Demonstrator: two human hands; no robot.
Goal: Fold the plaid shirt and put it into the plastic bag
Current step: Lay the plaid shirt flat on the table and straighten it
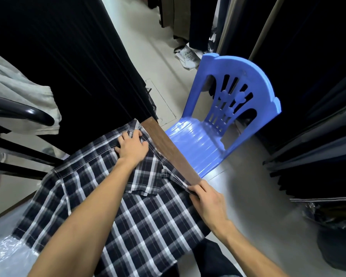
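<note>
the shirt (pixel 112 196) lies spread on the worktop (pixel 168 148), its near part hanging over the front edge, with the bag (pixel 6 254) crinkled at the lower left corner, just beside the cloth. the left hand (pixel 132 146) presses flat and unclenched near the collar, seemingly to pin the cloth so it cannot slide, while the right hand (pixel 206 198) pinches the shirt's right edge at the worktop's rim, likely to pull it taut before folding that side in. folding looks barely begun; a blue chair (pixel 224 124) stands just beyond the worktop.
</note>
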